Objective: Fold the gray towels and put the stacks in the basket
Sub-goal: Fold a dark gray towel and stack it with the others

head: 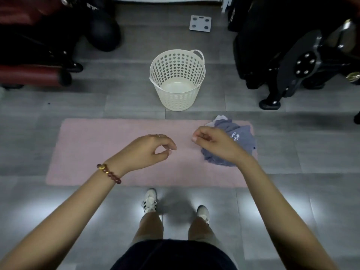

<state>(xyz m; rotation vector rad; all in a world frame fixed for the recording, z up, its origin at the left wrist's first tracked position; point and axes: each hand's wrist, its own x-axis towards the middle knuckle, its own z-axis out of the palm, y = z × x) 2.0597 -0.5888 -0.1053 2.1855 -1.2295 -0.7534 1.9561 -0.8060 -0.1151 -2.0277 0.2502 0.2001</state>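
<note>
A crumpled heap of gray towels (240,138) with white lettering lies on the right end of a pink mat (109,152) on the floor. Beyond the mat stands a cream perforated basket (176,94) with nothing in it. My right hand (211,142) hovers over the left edge of the heap, fingers loosely curled, holding nothing that I can see. My left hand (151,151), with a bead bracelet on the wrist, hangs above the middle of the mat, fingers loosely curled and holding nothing.
A white bathroom scale (200,23) lies on the gray floor behind the basket. Black gym equipment (296,61) stands at the right, dark red padded gear (31,75) at the left. My feet (150,200) stand just before the mat's near edge.
</note>
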